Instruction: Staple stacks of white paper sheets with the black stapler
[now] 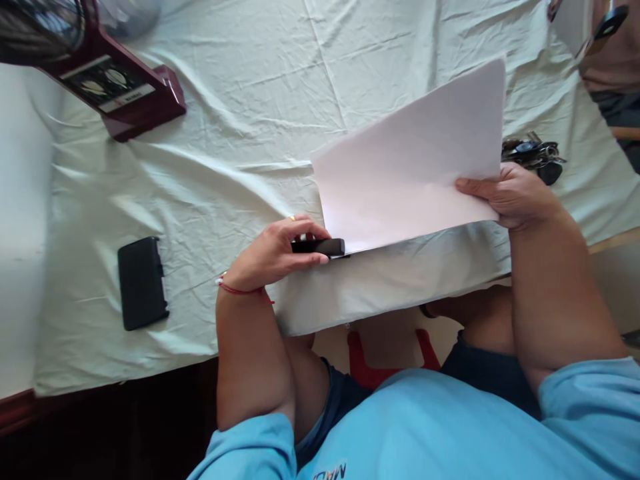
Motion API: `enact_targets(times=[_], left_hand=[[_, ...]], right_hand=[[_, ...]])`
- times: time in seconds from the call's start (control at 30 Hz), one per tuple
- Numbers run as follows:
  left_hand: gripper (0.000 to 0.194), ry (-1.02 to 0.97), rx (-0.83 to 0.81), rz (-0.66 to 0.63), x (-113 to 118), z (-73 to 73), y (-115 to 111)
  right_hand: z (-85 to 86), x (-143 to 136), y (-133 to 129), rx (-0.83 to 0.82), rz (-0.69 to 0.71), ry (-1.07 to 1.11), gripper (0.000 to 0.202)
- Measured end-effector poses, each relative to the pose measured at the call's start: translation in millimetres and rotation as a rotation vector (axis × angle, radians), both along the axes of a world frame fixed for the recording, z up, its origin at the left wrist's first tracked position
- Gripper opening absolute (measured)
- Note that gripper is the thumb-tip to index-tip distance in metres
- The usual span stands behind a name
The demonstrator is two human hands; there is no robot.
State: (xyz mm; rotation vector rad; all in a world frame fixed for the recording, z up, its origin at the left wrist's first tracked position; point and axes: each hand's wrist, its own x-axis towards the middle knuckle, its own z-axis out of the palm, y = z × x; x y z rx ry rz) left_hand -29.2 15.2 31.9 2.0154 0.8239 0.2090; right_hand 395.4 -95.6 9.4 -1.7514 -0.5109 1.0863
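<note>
White paper (410, 160) slants above the cloth near the table's front edge. Its right side is pinched by my right hand (523, 193), with the thumb on top. My left hand (280, 250) is wrapped round a small black stapler (330, 247), whose front end sits at the paper's lower left corner. Fingers cover the rear of the stapler. Whether the paper is a single sheet or a stack, I cannot tell.
A black case (143, 283) lies at the left on the pale tablecloth (240, 87). A dark red appliance (135, 93) stands at the upper left. Keys (535, 153) lie beyond my right hand. Part of a person (613, 60) shows at the upper right.
</note>
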Motion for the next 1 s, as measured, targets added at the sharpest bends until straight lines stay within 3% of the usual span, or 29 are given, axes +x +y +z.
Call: enact_targets(times=[0.37, 0.73, 1.0], left_hand=[[0.024, -0.034, -0.024, 0.169, 2.2, -7.2, 0.6], [0.023, 0.04, -0.033, 0.178, 10.7, -5.8, 0.2], [0.027, 0.014, -0.092, 0.118, 17.3, -8.6, 4.5]], right_hand=[[-3.3, -0.1, -0.6, 0.069, -0.009, 0.004, 0.019], [-1.0, -0.7, -0.1, 0.075, -0.042, 0.011, 0.02], [-10.5, 5.5, 2.6, 0.121, 0.019, 0.019, 0.037]])
